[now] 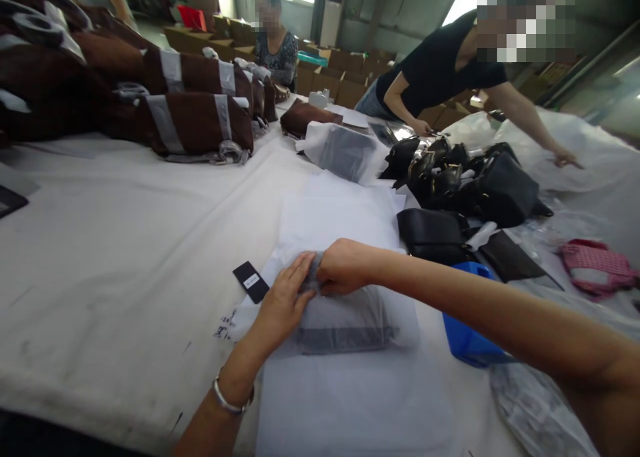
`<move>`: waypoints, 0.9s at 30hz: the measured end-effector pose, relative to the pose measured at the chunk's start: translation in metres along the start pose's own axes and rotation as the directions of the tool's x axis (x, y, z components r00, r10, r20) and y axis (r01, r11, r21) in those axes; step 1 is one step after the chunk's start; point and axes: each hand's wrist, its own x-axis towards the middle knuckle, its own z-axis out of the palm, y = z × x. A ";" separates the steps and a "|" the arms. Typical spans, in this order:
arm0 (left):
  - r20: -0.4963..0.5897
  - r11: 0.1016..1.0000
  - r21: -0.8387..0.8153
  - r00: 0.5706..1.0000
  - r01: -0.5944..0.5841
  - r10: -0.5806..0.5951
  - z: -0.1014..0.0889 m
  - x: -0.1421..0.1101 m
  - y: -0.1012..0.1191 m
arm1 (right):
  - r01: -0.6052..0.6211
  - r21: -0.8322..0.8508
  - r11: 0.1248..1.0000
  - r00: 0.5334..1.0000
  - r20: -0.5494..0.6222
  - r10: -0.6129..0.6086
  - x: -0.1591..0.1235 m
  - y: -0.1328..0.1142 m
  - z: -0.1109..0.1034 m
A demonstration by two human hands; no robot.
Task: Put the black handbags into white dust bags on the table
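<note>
In the head view, a dark item wrapped in a thin, translucent whitish covering [345, 320] lies on a stack of white sheets [345, 210]. The fingers of my left hand [287, 293] lie stretched out along the wrapping's far left part, the thumb resting close by. My right hand [345, 267] reaches across from the right, its fingers curled closed at a gathered grey bit of that wrapping between the two hands. Its fingertips are partly hidden. A black hang tag [251, 281] with a small white label rests just left of my left hand.
Brown bags [195, 123] with wrapped straps are piled at the far left. Black bags [465, 183], a blue plastic bin [465, 323] and a pink checked item [597, 267] stand to the right. Two other people are across the white-covered table [125, 257]; one leans over the black bags.
</note>
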 end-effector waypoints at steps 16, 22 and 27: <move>-0.007 0.993 -0.108 0.998 0.055 -0.056 -0.002 0.000 -0.002 | -0.595 0.187 0.782 0.774 -0.132 0.620 -0.032 0.035 0.020; -0.178 0.991 0.135 0.983 -0.027 0.051 -0.004 0.004 0.034 | -0.570 0.598 0.563 0.392 -0.404 0.826 -0.116 -0.012 0.075; -0.023 0.874 0.436 0.968 -0.215 0.250 0.026 0.016 0.060 | -0.479 0.719 0.503 0.182 -0.480 0.858 -0.163 -0.086 0.143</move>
